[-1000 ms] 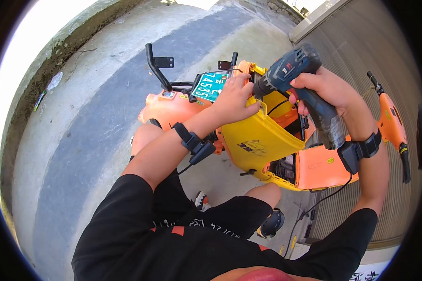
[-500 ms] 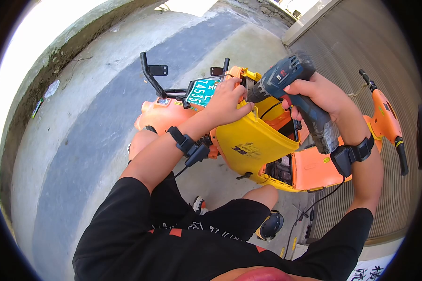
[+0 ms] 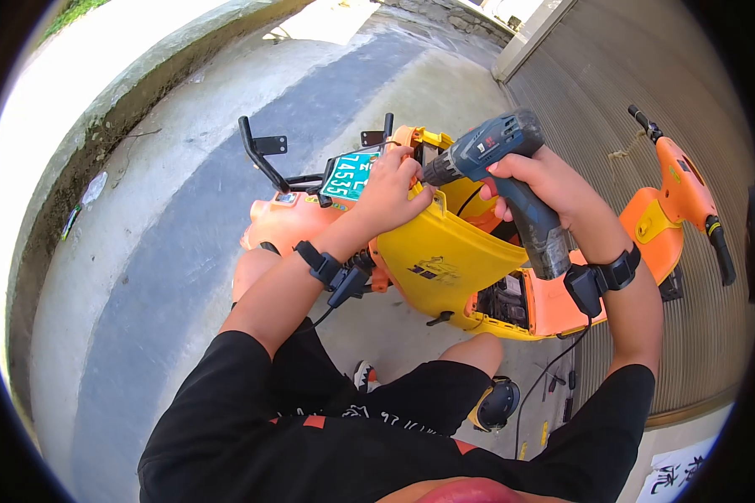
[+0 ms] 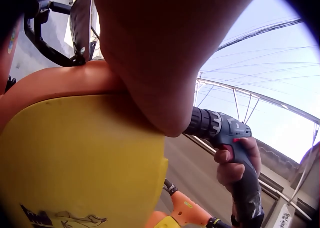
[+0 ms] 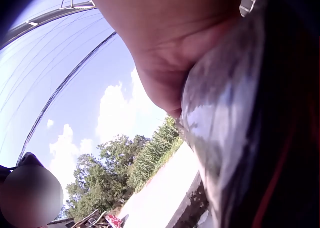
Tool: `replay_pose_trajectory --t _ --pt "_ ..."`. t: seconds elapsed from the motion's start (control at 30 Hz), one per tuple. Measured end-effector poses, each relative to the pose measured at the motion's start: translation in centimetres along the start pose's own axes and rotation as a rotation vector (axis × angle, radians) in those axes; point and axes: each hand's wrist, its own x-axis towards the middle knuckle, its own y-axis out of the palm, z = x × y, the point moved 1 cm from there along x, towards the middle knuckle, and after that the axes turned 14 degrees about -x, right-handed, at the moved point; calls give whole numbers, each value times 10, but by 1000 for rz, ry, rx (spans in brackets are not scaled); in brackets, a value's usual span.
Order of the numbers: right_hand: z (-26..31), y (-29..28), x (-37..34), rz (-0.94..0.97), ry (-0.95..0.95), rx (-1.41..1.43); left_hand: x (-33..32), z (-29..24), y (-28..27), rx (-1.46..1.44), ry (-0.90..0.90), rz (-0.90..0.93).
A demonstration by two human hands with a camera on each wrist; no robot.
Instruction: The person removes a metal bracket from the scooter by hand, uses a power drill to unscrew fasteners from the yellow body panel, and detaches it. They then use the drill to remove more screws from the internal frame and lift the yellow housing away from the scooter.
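Note:
My right hand (image 3: 549, 180) grips the handle of a dark blue cordless drill (image 3: 502, 142). The drill's chuck (image 4: 202, 122) points left, with its front end right at my left fingertips. Clear film covers the lower handle (image 5: 220, 108) in the right wrist view. My left hand (image 3: 386, 193) lies over the upper rear edge of a scooter's yellow body panel (image 3: 453, 256), thumb spread toward the chuck. Whether the left fingers pinch anything at the drill's tip, I cannot tell. The panel's top is uncovered, showing an open compartment (image 3: 486, 220) with a black cable.
A green licence plate (image 3: 350, 178) and black bars (image 3: 260, 151) stand at the scooter's rear. Its orange handlebar (image 3: 688, 180) is at the right, beside a ribbed shutter (image 3: 596, 109). A round black thing (image 3: 499, 404) and small tools (image 3: 562, 390) lie near my knee.
The scooter, both hands and the drill have shifted left and slightly down in the head view as the camera turned. My hands keep nearly the same places on the drill and the panel.

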Motion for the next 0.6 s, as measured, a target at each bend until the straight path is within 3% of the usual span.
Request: replay_pose_trajectory --t 0.6 --pt "4 0 8 39 -25 -10 1 0 -3 24 3 23"
